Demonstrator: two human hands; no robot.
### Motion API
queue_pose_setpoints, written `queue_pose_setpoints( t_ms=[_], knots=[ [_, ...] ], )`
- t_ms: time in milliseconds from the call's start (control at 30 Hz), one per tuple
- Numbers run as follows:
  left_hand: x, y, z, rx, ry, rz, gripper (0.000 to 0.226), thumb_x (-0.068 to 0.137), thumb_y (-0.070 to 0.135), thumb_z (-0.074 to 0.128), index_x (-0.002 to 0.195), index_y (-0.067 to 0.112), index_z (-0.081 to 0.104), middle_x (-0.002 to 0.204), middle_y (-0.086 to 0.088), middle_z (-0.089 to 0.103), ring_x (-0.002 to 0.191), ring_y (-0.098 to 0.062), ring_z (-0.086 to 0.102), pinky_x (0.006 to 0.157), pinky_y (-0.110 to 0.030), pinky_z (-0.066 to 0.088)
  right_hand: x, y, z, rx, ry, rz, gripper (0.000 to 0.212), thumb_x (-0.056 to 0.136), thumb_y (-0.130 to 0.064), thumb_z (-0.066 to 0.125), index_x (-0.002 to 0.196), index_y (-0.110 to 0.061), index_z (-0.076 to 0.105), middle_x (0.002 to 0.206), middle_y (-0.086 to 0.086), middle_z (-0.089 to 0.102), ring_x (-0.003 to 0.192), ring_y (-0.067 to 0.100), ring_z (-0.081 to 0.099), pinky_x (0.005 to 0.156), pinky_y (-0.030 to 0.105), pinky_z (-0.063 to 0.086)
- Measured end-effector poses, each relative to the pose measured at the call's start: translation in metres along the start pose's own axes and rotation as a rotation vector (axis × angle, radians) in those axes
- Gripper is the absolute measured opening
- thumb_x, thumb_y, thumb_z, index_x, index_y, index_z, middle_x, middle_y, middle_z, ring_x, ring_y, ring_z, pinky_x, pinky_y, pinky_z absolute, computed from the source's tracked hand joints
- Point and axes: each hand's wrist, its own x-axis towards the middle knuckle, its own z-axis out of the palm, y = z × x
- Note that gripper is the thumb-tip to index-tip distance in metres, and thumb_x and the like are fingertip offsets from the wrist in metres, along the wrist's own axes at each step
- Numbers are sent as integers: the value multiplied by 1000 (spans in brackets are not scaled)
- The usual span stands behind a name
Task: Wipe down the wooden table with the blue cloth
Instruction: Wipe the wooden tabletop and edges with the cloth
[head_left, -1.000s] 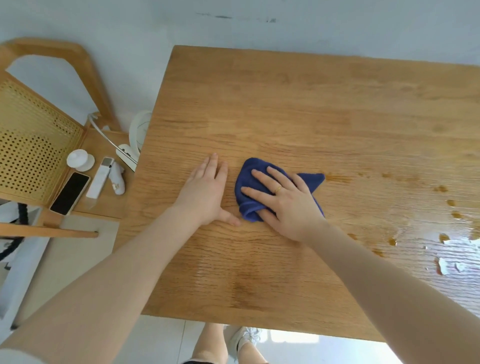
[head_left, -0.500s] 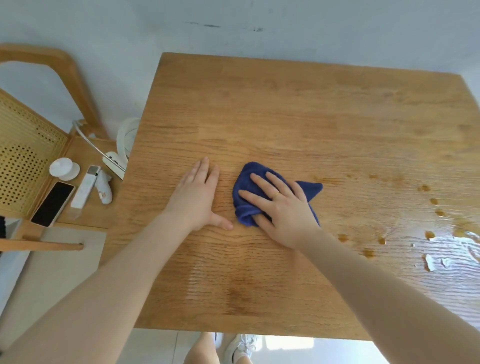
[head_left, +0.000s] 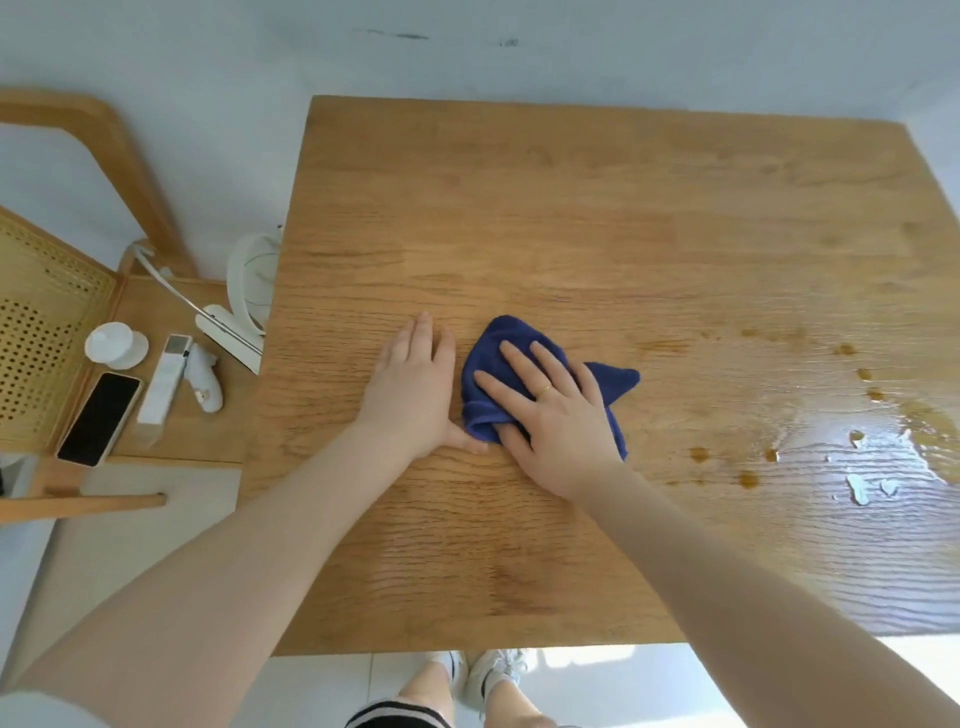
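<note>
A crumpled blue cloth (head_left: 491, 353) lies near the middle of the wooden table (head_left: 571, 208). My right hand (head_left: 556, 410) presses flat on the cloth with straight, spread fingers; its thumb tucks against the cloth's lower left fold. My left hand (head_left: 415, 395) rests flat on the bare wood just left of the cloth, thumb tip touching the cloth's edge. Brown drops (head_left: 748, 478) and a shiny wet patch (head_left: 872, 441) with white scraps (head_left: 857, 488) sit on the table's right side.
Left of the table stands a wooden chair (head_left: 104, 156) with a cane back. On its seat lie a black phone (head_left: 98, 418), a white remote (head_left: 163, 387), a small white cap (head_left: 115, 344) and a white fan (head_left: 254, 280). Feet in shoes (head_left: 488, 675) show below the table's near edge.
The view has shifted, so the table sits further left in frame. Both hands and the cloth keep nearly the same place on the wood.
</note>
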Motion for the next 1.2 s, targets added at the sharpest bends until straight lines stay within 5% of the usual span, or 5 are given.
queue_pose_setpoints(
  t_ms=[267, 533, 800, 1067, 1200],
  knots=[
    [3, 1, 2, 50, -44, -7, 135, 58, 71, 67, 147, 8, -12, 154, -17, -19, 144, -30, -11, 116, -39, -1, 58, 52, -17, -21, -8, 405, 46, 97, -45, 31, 142, -44, 25, 157, -6, 12, 144, 20, 6, 113, 44, 6],
    [1, 8, -4, -12, -101, -57, 135, 60, 64, 72, 147, 10, -16, 153, -13, -26, 143, -26, -15, 116, -37, 0, -18, 37, -8, -15, -48, -40, 48, 88, -47, 34, 134, -40, 42, 148, -1, 38, 136, 29, 34, 104, 52, 29],
    [-3, 29, -3, -198, 26, -87, 111, 75, 59, 63, 149, 16, -6, 157, -3, -16, 144, -21, -11, 117, -37, 0, 59, 100, -30, -41, -39, 208, 45, 97, -45, 31, 141, -44, 27, 156, -4, 16, 144, 22, 9, 114, 44, 7],
    [1, 92, 1, -219, -31, -25, 122, 67, 61, 70, 149, 16, -8, 157, 0, -14, 145, -20, -4, 116, -33, 5, -24, 101, -25, -20, -65, -249, 46, 88, -45, 35, 131, -35, 50, 144, 3, 44, 131, 31, 42, 100, 48, 35],
    [1, 111, 12, -93, -67, -75, 136, 56, 79, 61, 147, 11, -14, 155, -5, -20, 144, -20, -10, 119, -37, 1, 19, 138, -39, -17, -77, -156, 51, 89, -49, 27, 137, -40, 40, 152, -1, 30, 141, 26, 24, 108, 46, 21]
  ],
)
